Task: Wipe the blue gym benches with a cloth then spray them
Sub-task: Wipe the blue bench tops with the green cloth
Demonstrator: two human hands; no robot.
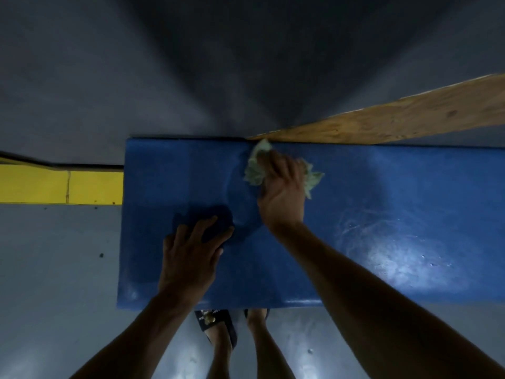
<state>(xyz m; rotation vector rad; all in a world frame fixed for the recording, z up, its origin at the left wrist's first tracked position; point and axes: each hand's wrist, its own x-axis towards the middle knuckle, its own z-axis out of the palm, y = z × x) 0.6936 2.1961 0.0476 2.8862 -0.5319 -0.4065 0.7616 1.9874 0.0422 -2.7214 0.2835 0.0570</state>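
A grey wall fills the upper half of the head view, and a grey floor [54, 269] lies below it, with a yellow painted strip [60, 187] along the left where floor meets wall. The blue table [382, 201], a padded gym bench, runs from the middle of the view out past the right edge; its far edge lies against the wall and its near edge sits just above the person's feet. Its right part shines wet under a patch of reflected light. A wooden board [410, 119] slants up from the table's far edge toward the upper right.

The right hand [281, 192] reaches across to the far side of the table, palm down, its grip curled over a crumpled pale green cloth [255, 170]. The cloth lies flat on the blue surface under the fingers, bunched, with loose folds sticking out to the left of the hand and to its right; its top tip comes close to the lower end of the board.

The left hand [191, 255] rests on the near left part of the table, fingers spread and straight, its grip released and holding nothing, well apart from the cloth. Below the table's near edge a dark sandal [216, 321] shows on one foot.
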